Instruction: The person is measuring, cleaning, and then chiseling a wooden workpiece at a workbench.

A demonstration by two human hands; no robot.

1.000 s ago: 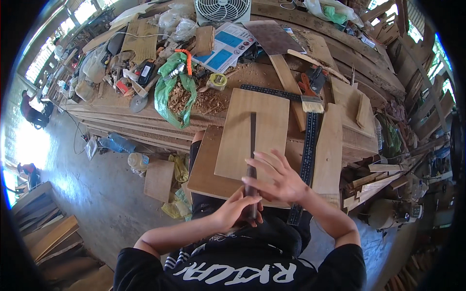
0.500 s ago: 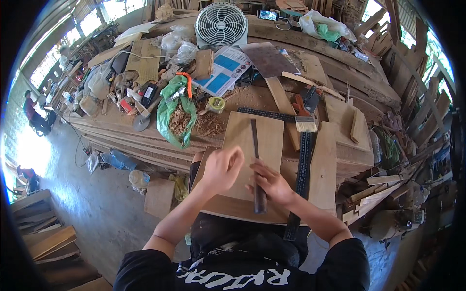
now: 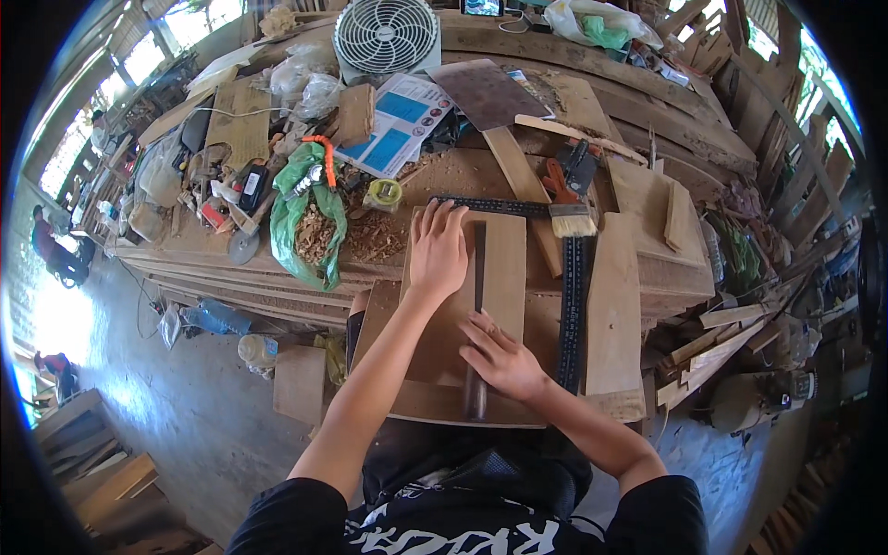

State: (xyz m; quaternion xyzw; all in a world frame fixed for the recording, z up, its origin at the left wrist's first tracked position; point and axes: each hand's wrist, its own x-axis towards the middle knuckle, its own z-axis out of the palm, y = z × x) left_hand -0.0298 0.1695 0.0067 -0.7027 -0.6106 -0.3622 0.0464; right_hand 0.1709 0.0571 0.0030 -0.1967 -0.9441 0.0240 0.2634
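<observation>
A pale flat wooden board (image 3: 504,277) lies at the near edge of the work surface, close to my body. My left hand (image 3: 439,245) rests palm down on its far left part, with straight fingers reaching to the far edge. A long narrow dark tool (image 3: 479,259), which looks like a file, lies lengthwise on the board with its brown handle toward me. My right hand (image 3: 507,359) is over the tool where blade and handle meet; its fingers and thumb stretch left across it, apart. A black carpenter's square (image 3: 572,319) stands just right of the board.
A paintbrush (image 3: 573,220) lies on the square's corner. Another plank (image 3: 612,319) is to the right. Farther left are a green plastic bag (image 3: 296,190) with shavings, a yellow tape measure (image 3: 382,193) and a grinder disc (image 3: 244,247). A fan (image 3: 386,37) stands behind.
My left hand has gone from raised and curled above the board to flat on its far left part. The tool's handle end has swung slightly left, with my right hand over it. The view has shifted.
</observation>
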